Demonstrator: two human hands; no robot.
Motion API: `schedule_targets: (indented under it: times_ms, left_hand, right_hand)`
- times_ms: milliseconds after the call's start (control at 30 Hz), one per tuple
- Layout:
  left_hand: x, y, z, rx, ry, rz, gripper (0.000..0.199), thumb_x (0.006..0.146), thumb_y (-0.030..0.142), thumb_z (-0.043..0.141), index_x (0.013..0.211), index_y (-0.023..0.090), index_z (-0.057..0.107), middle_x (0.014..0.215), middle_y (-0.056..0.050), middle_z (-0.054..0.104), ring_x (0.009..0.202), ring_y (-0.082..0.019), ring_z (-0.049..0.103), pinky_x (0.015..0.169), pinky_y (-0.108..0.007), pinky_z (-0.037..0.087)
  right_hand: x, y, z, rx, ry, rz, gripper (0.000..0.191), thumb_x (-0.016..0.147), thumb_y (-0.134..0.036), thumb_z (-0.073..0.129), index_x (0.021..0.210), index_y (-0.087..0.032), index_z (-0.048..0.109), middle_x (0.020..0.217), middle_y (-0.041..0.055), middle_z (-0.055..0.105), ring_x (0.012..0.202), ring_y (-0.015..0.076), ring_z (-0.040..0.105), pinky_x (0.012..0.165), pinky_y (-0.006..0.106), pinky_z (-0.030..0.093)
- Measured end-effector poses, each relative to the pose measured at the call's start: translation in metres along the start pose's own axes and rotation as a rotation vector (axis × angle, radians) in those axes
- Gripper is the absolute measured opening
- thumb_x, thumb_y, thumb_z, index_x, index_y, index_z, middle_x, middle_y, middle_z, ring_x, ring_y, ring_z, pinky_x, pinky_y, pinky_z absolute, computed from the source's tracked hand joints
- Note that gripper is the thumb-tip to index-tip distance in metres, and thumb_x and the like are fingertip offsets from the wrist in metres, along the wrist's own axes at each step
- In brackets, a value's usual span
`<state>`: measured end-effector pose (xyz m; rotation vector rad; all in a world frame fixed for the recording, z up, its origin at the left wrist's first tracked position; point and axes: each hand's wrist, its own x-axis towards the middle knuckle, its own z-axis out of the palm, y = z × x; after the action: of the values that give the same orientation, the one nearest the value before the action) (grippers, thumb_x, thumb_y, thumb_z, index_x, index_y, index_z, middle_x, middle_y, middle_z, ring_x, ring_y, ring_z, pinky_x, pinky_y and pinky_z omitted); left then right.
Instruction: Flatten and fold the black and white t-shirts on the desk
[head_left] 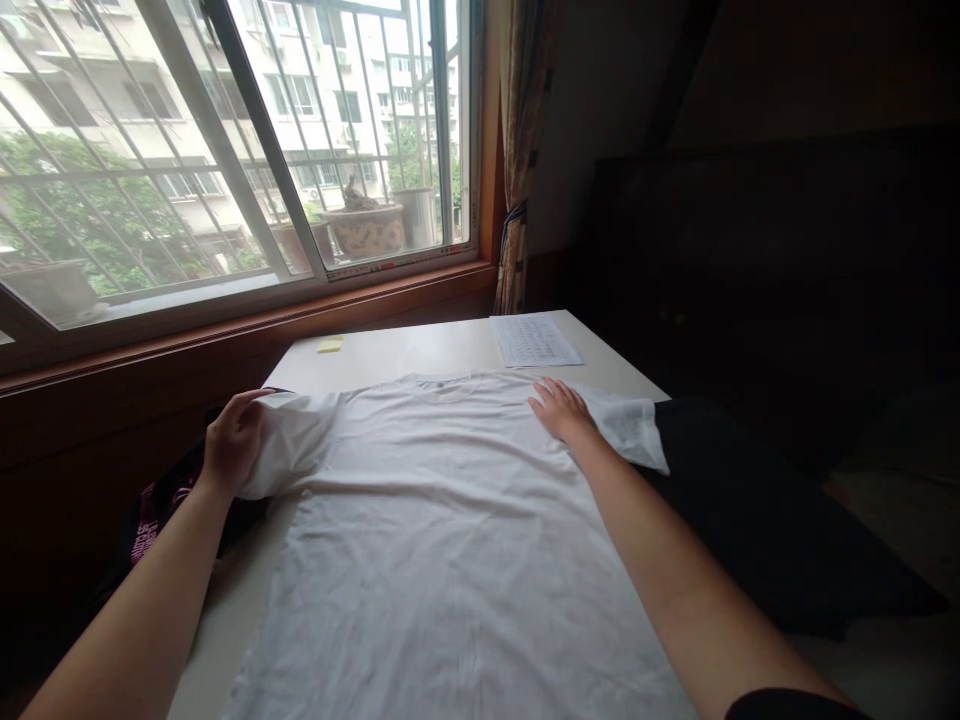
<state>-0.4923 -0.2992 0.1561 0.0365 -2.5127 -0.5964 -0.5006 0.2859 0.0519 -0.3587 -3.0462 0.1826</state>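
Observation:
A white T-shirt [450, 520] lies spread over the table, its collar toward the window and some wrinkles across its chest. At the end of the left-side sleeve is my left hand [234, 440], with the sleeve's edge gripped between thumb and fingers. My right hand [559, 408] rests flat on the shirt near the right shoulder, fingers spread and holding nothing. The right-side sleeve hangs out past the table's edge.
The white table [390, 345] bears a yellow sticky note [330, 344] and a printed sheet [536, 341] at its far side. Dark cloth [765, 510] lies to the right. A black bag or garment with pink lettering [146, 520] is at the left. Beyond stands a barred window.

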Motion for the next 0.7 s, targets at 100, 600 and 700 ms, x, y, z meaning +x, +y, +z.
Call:
schedule_targets:
  times_ms: [100,600,700]
  left_hand:
    - [0.003,0.003,0.0,-0.041,0.02,-0.011,0.037,0.103,0.038,0.039,0.128,0.023,0.061,0.118,-0.001,0.07,0.099,-0.015,0.065,0.085,-0.021,0.048]
    - [0.026,-0.025,-0.001,0.321,-0.08,-0.303,0.041,0.097,0.042,0.047,0.119,0.014,0.066,0.094,-0.018,0.072,0.085,-0.035,0.066,0.072,-0.045,0.05]
    - [0.023,-0.015,0.002,0.33,0.017,-0.247,0.039,0.098,0.031,0.046,0.128,0.012,0.061,0.12,-0.024,0.067,0.102,-0.04,0.065,0.078,-0.05,0.051]
  right_hand:
    - [0.0,0.0,0.0,0.001,0.003,-0.001,0.064,0.104,-0.058,0.025,0.159,-0.029,0.038,0.17,0.0037,0.026,0.155,0.0256,0.023,0.126,0.045,0.017]
    - [-0.001,0.0,0.0,0.001,0.014,0.002,0.062,0.104,-0.057,0.026,0.158,-0.029,0.04,0.17,0.0038,0.028,0.155,0.0248,0.024,0.126,0.044,0.017]
    - [-0.001,0.0,0.001,0.001,0.014,0.002,0.063,0.104,-0.057,0.026,0.158,-0.029,0.039,0.17,0.0037,0.028,0.155,0.0248,0.024,0.126,0.044,0.017]
